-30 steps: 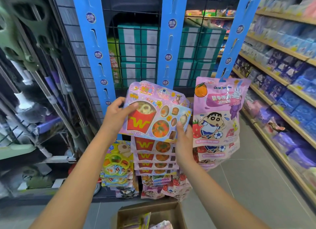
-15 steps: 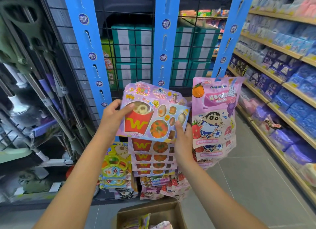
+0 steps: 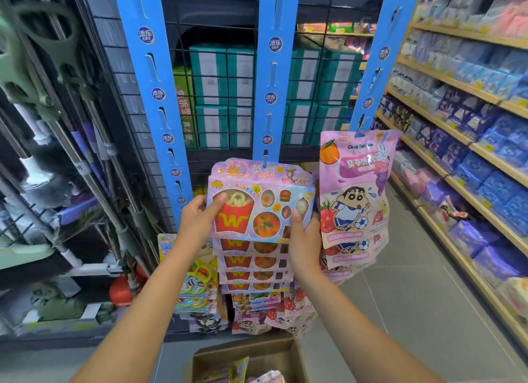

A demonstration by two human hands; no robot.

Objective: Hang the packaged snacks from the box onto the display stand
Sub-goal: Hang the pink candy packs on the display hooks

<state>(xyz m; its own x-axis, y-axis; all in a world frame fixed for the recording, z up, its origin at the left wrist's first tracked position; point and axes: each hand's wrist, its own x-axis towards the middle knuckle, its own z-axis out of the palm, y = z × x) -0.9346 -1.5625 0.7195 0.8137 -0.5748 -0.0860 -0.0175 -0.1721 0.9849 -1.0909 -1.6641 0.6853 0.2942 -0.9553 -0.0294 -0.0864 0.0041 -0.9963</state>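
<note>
**Snack pack held at middle strip, both hands on it**

Head view, the only one I get. I see the left hand (image 3: 197,222) clamped on the left edge of the snack pack (image 3: 261,201), thumb on the front over the red fries picture, fingers behind. The right hand (image 3: 304,239) pinches the lower right corner, thumb on the front, the rest behind. Both closed on the same pack.

The pack is a flat glossy card with a clear moulded blister, pink-purple print, rounded corners. Its long axis runs left to right, tilted a little with the right side lower; the header flap points up. The header's top middle sits right at the lower end of the middle strip (image 3: 271,76), at a slot; I can't tell if it's hooked on.

Three blue flat strips, smooth with long slots and round logo stickers, hang in front of a black wire grid (image 3: 225,76). More identical packs (image 3: 251,264) hang stacked below the held one, overlapping like shingles. The right strip (image 3: 380,56) carries a soft shiny pink pouch (image 3: 354,188) with a cartoon boy, long axis vertical, crinkled, just beside the right hand. Yellow-toned packs (image 3: 197,277) hang under the left strip (image 3: 154,76).

Brown cardboard box (image 3: 291,354) at bottom centre, open, packs inside. Wooden-edged shelves (image 3: 457,82) on the right, grey tiled floor (image 3: 400,297).
</note>
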